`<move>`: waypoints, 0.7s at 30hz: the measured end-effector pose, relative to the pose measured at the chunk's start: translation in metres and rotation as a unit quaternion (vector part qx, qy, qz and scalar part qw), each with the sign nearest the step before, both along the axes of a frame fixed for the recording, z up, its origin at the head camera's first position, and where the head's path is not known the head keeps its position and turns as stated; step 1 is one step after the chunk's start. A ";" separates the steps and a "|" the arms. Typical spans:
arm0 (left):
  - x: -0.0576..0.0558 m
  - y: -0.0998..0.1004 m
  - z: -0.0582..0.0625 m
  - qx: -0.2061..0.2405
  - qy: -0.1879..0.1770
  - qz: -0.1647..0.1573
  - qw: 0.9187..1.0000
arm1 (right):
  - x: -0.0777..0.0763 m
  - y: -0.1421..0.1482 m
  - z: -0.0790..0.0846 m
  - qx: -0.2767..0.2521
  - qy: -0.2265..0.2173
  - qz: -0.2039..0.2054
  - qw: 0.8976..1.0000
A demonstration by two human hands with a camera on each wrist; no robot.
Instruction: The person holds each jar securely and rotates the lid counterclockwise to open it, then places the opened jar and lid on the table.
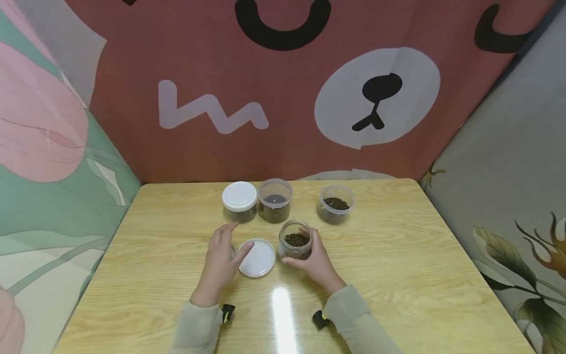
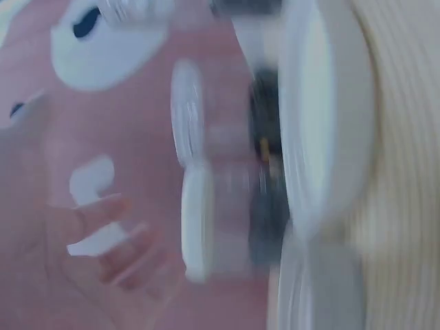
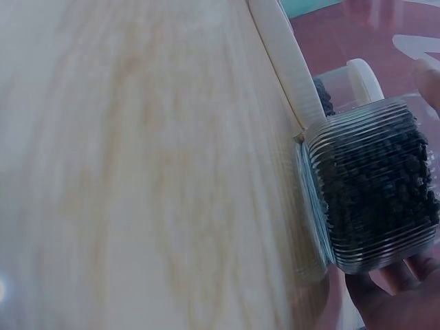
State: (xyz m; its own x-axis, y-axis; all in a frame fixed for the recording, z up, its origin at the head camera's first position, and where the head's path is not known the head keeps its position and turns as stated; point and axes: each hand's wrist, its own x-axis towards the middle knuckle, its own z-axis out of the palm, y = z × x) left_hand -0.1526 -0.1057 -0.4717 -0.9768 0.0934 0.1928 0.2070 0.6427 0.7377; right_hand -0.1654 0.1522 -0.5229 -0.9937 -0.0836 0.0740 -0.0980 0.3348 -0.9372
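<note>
My right hand (image 1: 319,263) grips a clear jar (image 1: 295,253) without a lid, its fingers and thumb around the side. Brown pellets (image 1: 296,240) fill part of that jar, and in the right wrist view the ribbed jar wall (image 3: 375,185) shows the dark mass inside. My left hand (image 1: 221,258) hovers with spread, relaxed fingers at the left edge of a white lid (image 1: 257,259) lying on the table. Its thumb overlaps the lid in the head view. A further round rim is mostly hidden under this hand. The left wrist view is blurred, with the hand (image 2: 117,261) holding nothing.
Behind the hands stand a jar with a white lid (image 1: 240,196), an open clear jar (image 1: 275,209) with dark contents, and, farther right, an open jar (image 1: 334,211) of brown pellets. The wooden table (image 1: 398,275) meets a printed wall (image 1: 199,157) at the back.
</note>
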 end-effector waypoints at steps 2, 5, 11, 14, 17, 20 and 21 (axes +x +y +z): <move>0.001 0.012 -0.001 0.039 0.013 -0.038 0.998 | 0.001 0.000 -0.001 0.000 0.001 -0.001 1.000; 0.004 0.031 -0.003 0.080 0.007 -0.094 0.992 | 0.003 0.000 -0.005 0.005 0.003 -0.004 1.000; 0.003 0.062 -0.004 0.117 -0.005 -0.148 0.982 | 0.004 0.000 -0.008 -0.015 0.028 0.009 0.999; 0.000 0.074 -0.003 0.118 -0.007 -0.146 0.982 | 0.002 -0.001 -0.007 -0.026 0.029 0.010 0.999; -0.003 0.083 -0.002 0.106 -0.012 -0.122 0.987 | 0.000 -0.001 -0.006 -0.030 0.024 0.010 0.999; -0.007 0.092 -0.001 0.085 -0.012 -0.098 0.992 | -0.001 0.000 -0.004 -0.027 0.025 0.010 0.999; -0.009 0.095 -0.001 0.077 -0.013 -0.091 0.993 | -0.002 0.000 -0.004 -0.024 0.026 0.009 0.999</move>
State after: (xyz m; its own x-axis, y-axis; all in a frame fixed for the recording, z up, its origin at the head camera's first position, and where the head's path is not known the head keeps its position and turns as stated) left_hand -0.1614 -0.0108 -0.4727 -0.9510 0.2405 0.1944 0.2899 0.4749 0.8309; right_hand -0.1669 0.1527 -0.5271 -0.9869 -0.0959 0.1299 -0.1524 0.2867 -0.9458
